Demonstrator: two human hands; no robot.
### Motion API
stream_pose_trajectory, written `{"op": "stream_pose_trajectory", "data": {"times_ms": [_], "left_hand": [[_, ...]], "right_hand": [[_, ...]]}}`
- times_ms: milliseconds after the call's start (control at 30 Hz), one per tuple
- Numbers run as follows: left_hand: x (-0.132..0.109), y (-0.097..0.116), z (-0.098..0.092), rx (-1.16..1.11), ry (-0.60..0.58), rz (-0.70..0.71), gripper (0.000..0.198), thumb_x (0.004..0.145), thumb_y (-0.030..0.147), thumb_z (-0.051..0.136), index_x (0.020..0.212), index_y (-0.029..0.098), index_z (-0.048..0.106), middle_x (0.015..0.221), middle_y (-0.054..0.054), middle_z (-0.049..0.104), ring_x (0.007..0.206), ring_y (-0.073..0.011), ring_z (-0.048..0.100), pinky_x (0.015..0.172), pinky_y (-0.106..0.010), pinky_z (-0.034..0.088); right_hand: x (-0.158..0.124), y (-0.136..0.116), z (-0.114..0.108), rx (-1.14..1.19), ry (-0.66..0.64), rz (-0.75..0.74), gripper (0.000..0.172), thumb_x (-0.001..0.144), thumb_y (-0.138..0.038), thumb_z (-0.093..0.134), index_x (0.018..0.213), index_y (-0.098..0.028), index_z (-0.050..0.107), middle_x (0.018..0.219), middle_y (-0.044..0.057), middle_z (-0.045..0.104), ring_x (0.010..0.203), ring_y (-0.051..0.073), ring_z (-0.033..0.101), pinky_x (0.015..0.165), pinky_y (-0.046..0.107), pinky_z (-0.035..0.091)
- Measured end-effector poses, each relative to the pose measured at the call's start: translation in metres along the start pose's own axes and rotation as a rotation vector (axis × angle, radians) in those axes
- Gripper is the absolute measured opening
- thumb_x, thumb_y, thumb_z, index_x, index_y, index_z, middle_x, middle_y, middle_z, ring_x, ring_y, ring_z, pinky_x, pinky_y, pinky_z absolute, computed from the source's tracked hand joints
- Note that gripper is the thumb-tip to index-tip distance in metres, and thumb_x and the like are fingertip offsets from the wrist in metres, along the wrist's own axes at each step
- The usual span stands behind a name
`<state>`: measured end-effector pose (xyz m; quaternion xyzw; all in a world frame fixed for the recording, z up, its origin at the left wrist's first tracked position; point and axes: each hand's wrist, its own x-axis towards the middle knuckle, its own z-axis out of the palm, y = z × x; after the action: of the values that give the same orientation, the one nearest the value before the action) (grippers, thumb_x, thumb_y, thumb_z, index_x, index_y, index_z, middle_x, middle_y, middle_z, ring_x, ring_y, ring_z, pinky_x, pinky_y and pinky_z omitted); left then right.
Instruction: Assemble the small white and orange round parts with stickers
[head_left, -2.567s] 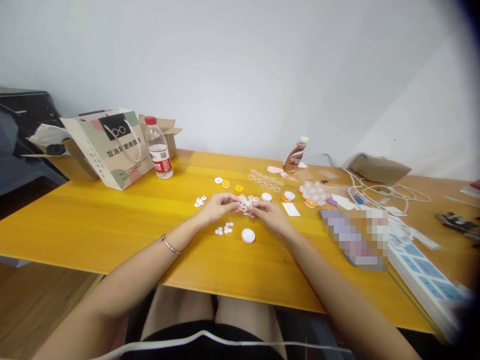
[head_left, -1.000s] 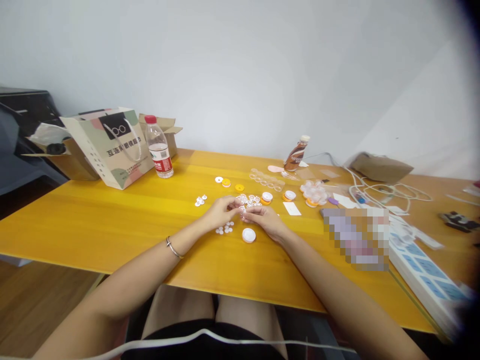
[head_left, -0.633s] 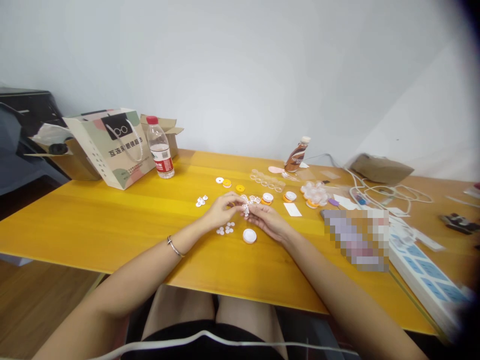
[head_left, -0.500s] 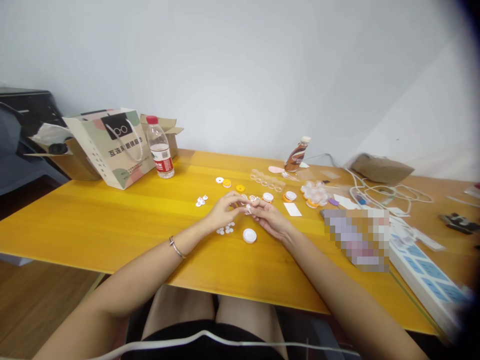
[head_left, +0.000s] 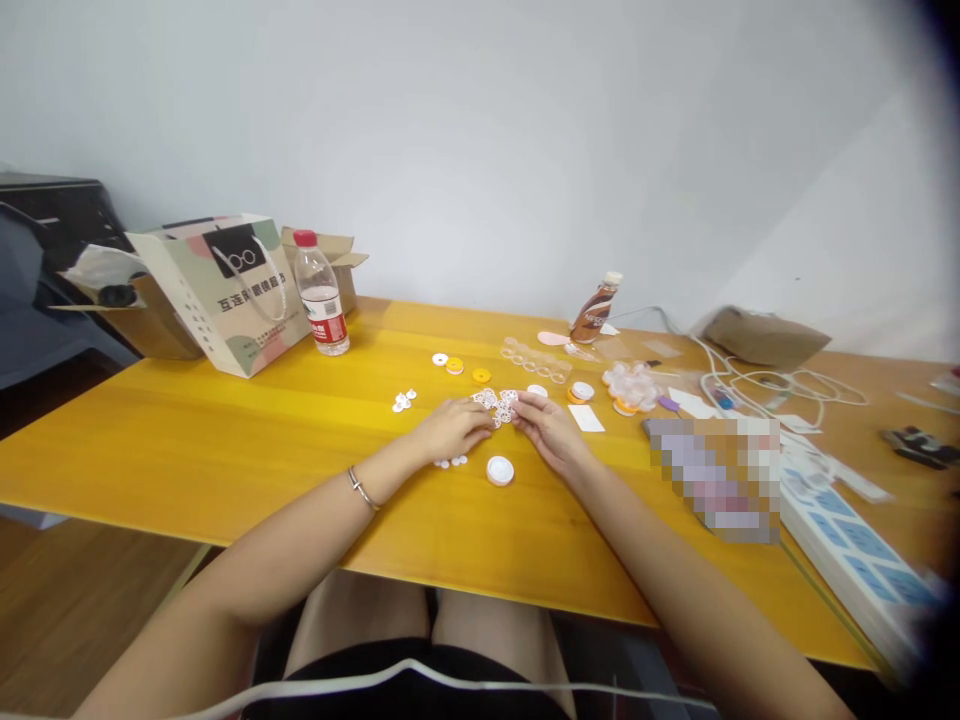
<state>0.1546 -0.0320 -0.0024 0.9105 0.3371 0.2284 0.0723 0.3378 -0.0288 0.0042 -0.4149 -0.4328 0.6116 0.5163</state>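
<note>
White openwork, flower-like pieces (head_left: pixel 491 400) lie clustered on the table between my hands. My left hand (head_left: pixel 451 430) comes in from the left, its fingers bent down and closed at the near edge of the cluster; what they pinch, if anything, is too small to make out. At the cluster's right edge, my right hand (head_left: pixel 551 432) pinches one white openwork piece (head_left: pixel 510 398) between thumb and fingertips. Small white discs (head_left: pixel 454 462) are partly hidden under my left wrist. Just nearer to me stands a round white-topped container (head_left: pixel 500 470).
More white pieces (head_left: pixel 403 401) lie left, with yellow rings (head_left: pixel 481 376) behind. Rightward are a clear strip of rings (head_left: pixel 534 360), a white card (head_left: pixel 586 418), a clump of clear cups (head_left: pixel 630 385) and a power strip (head_left: pixel 847 540). A water bottle (head_left: pixel 321 300) stands back left.
My hands were together over a small white piece; they have parted and come down onto the openwork cluster. My left hand now covers more of the small white discs.
</note>
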Motion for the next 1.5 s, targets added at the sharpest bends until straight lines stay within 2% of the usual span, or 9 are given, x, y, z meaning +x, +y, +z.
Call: {"op": "stream_pose_trajectory", "data": {"times_ms": [167,467,600,733,833,1033,1167,1333,1500], "left_hand": [[-0.001,-0.004,-0.001,0.016,0.062,-0.081,0.014,0.079,0.028,0.054,0.082,0.017,0.061,0.084,-0.006,0.063,0.082,-0.0173,0.056,0.077,-0.028,0.040],[-0.004,0.003,-0.012,0.069,0.056,-0.179,0.008,0.073,0.017,0.052,0.072,0.017,0.060,0.070,-0.003,0.062,0.065,-0.0146,0.056,0.064,-0.023,0.040],[-0.007,0.004,-0.014,0.025,0.077,-0.269,0.020,0.071,0.013,0.052,0.089,0.019,0.060,0.076,-0.003,0.064,0.068,-0.0161,0.058,0.065,-0.023,0.042],[-0.010,0.000,-0.014,-0.004,0.066,-0.197,0.029,0.076,0.011,0.047,0.100,0.021,0.059,0.087,-0.004,0.063,0.080,-0.0160,0.058,0.074,-0.024,0.043],[-0.011,-0.002,-0.015,-0.016,0.054,-0.137,0.027,0.080,0.010,0.043,0.098,0.019,0.061,0.088,-0.005,0.061,0.082,-0.0153,0.057,0.076,-0.025,0.043],[-0.012,-0.003,-0.019,-0.079,0.054,-0.190,0.023,0.081,0.011,0.043,0.090,0.016,0.064,0.090,-0.008,0.061,0.083,-0.0175,0.057,0.078,-0.028,0.044],[-0.010,-0.004,-0.020,-0.183,0.091,-0.218,0.020,0.078,0.011,0.046,0.087,0.017,0.063,0.090,-0.004,0.065,0.085,-0.0160,0.058,0.080,-0.028,0.043],[-0.007,0.000,-0.021,-0.492,0.162,-0.331,0.013,0.076,0.017,0.053,0.086,0.014,0.062,0.083,-0.003,0.066,0.073,-0.0130,0.059,0.069,-0.024,0.046],[-0.005,0.008,-0.015,-0.757,0.210,-0.367,0.017,0.072,0.021,0.059,0.087,0.012,0.059,0.081,-0.004,0.065,0.068,-0.0116,0.059,0.066,-0.024,0.047]], "right_hand": [[-0.002,0.001,0.002,0.017,-0.017,0.068,0.026,0.056,-0.016,0.072,0.079,-0.019,0.061,0.068,-0.002,0.061,0.060,0.008,0.057,0.066,0.022,0.050],[-0.005,0.004,0.002,-0.022,-0.066,0.109,0.022,0.061,-0.015,0.069,0.080,-0.019,0.059,0.067,-0.003,0.060,0.062,0.008,0.060,0.068,0.022,0.053],[-0.006,0.005,0.003,-0.022,-0.084,0.125,0.024,0.062,-0.014,0.067,0.085,-0.019,0.060,0.065,-0.003,0.060,0.061,0.008,0.061,0.068,0.022,0.054],[-0.006,0.006,0.003,-0.051,-0.119,0.135,0.028,0.062,-0.012,0.067,0.089,-0.019,0.061,0.063,-0.003,0.060,0.060,0.009,0.061,0.069,0.025,0.055],[-0.006,0.006,0.003,-0.063,-0.150,0.132,0.029,0.061,-0.012,0.068,0.088,-0.019,0.061,0.063,-0.003,0.060,0.061,0.009,0.061,0.070,0.024,0.055],[-0.006,0.005,0.002,-0.051,-0.141,0.164,0.023,0.065,-0.014,0.066,0.087,-0.019,0.060,0.066,-0.001,0.063,0.063,0.010,0.062,0.069,0.024,0.055],[-0.006,0.004,0.003,-0.039,-0.126,0.184,0.016,0.068,-0.015,0.064,0.084,-0.018,0.061,0.062,-0.001,0.063,0.060,0.009,0.063,0.066,0.021,0.055],[-0.007,0.002,0.006,-0.042,-0.124,0.215,0.010,0.072,-0.015,0.061,0.082,-0.018,0.062,0.059,-0.001,0.064,0.058,0.009,0.064,0.062,0.018,0.054],[-0.011,0.001,0.009,-0.037,-0.157,0.229,0.010,0.072,-0.015,0.062,0.082,-0.017,0.062,0.068,0.001,0.067,0.059,0.009,0.064,0.062,0.018,0.055]]}}
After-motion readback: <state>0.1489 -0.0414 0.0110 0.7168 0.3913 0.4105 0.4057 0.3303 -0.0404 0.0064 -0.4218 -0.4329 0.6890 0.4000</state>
